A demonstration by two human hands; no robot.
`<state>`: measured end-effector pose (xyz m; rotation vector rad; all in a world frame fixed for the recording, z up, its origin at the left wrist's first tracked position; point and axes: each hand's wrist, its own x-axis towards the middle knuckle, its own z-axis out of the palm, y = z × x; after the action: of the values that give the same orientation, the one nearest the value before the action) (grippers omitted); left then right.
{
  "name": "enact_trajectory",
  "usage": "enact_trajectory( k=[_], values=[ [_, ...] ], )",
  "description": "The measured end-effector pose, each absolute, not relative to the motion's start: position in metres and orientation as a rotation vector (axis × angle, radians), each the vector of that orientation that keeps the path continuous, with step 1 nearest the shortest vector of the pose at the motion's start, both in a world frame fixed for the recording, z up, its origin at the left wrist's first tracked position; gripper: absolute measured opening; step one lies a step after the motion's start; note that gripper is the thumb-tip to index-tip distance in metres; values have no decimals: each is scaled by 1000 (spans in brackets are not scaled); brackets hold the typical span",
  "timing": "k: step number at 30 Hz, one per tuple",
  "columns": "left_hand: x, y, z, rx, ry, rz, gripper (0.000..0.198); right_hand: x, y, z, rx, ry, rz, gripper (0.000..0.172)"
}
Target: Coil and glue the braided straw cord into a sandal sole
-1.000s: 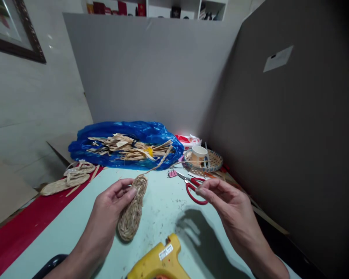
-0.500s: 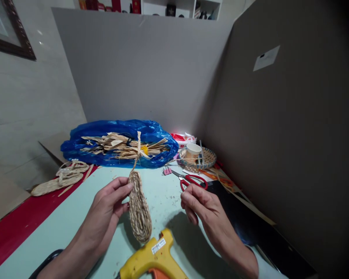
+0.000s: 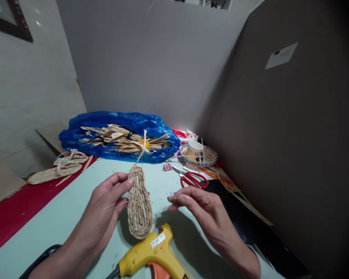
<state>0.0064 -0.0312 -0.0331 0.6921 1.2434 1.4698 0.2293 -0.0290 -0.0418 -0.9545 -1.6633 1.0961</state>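
A long oval sole of coiled, braided straw (image 3: 140,205) is upright in my left hand (image 3: 104,209), whose thumb and fingers pinch its upper left edge. A loose straw tail rises from the top of the sole. My right hand (image 3: 208,217) hovers to the right of the sole, apart from it, with thumb and fingertips pressed together; whatever may be between them is too small to make out. Just below the sole lies a yellow glue gun (image 3: 148,252) with an orange trigger.
Behind is a blue plastic bag (image 3: 90,120) with straw bundles (image 3: 122,139). Red-handled scissors (image 3: 193,180), a pink clip (image 3: 168,167) and a woven tray (image 3: 211,157) with a paper cup (image 3: 195,150) are at the right. Straw sandals (image 3: 55,173) lie far left.
The view has tipped downward. My right hand has moved left, nearer the sole, and its fingers have stretched out somewhat. The sole has turned its flat face more toward me in my left hand.
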Motion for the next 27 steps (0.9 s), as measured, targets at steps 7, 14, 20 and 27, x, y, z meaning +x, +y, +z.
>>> enact_trajectory(
  k=[7,14,20,27],
  values=[
    [-2,-30,-36,675,1179,1438,45,223,-20,-39,-1025,-1558,1094,24],
    [-3,-34,-28,637,1088,1499,43,201,-14,-33,-1046,-1527,1065,51],
    [1,-35,-30,672,1006,1520,44,173,-11,-37,-963,-1665,1336,32],
    [-2,-30,-31,736,943,1494,49,173,-16,-38,-935,-1523,1414,33]
  ],
)
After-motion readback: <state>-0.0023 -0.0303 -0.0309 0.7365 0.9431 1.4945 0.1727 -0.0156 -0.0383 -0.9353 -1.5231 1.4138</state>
